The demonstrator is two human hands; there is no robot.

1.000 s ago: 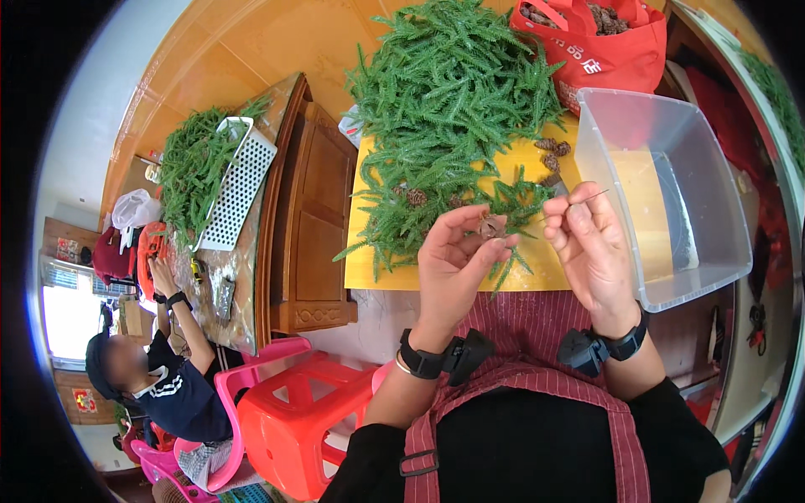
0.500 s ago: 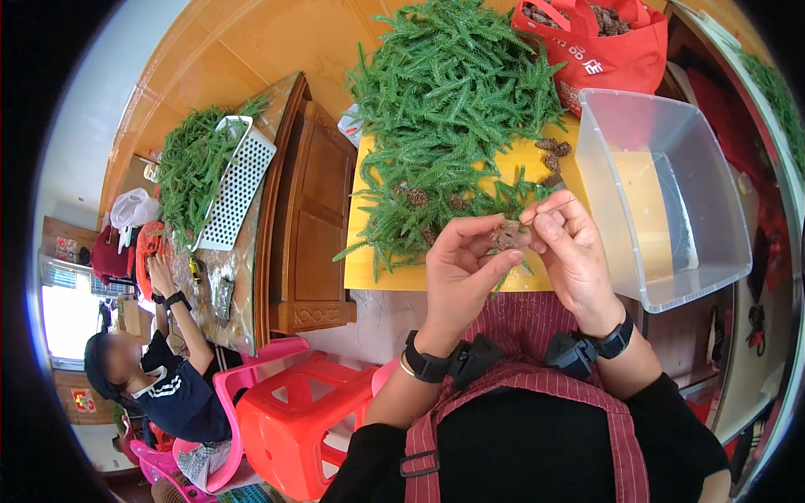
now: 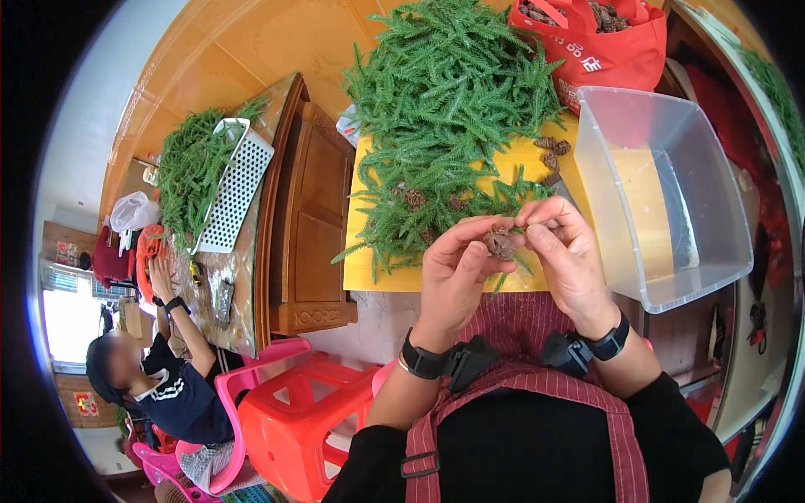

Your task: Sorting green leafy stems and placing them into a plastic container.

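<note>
Over the near edge of the yellow table [image 3: 394,282], my left hand [image 3: 453,272] holds a small brown pine cone [image 3: 500,244] between thumb and fingers. My right hand [image 3: 572,264] is closed in a pinch right beside the cone. What sits between its fingertips is too small to make out, perhaps a thin stem or wire. Just beyond my hands lies a large heap of green artificial pine sprigs [image 3: 453,92]. Several cones are among the nearer sprigs, such as one pine cone [image 3: 415,199]; others lie loose at the heap's right.
A clear plastic bin [image 3: 713,281] stands to the right. Behind it is a red bag [image 3: 616,71] filled with pine cones. A red stool [image 3: 289,423] is at my lower left. Further left, a co-worker [image 3: 180,394] sits at another table with sprigs and a white perforated basket [image 3: 237,193].
The pine cone has turned in my left fingers, its scales now facing me more. My right fingertips have shifted slightly left and down, still pinched beside it.
</note>
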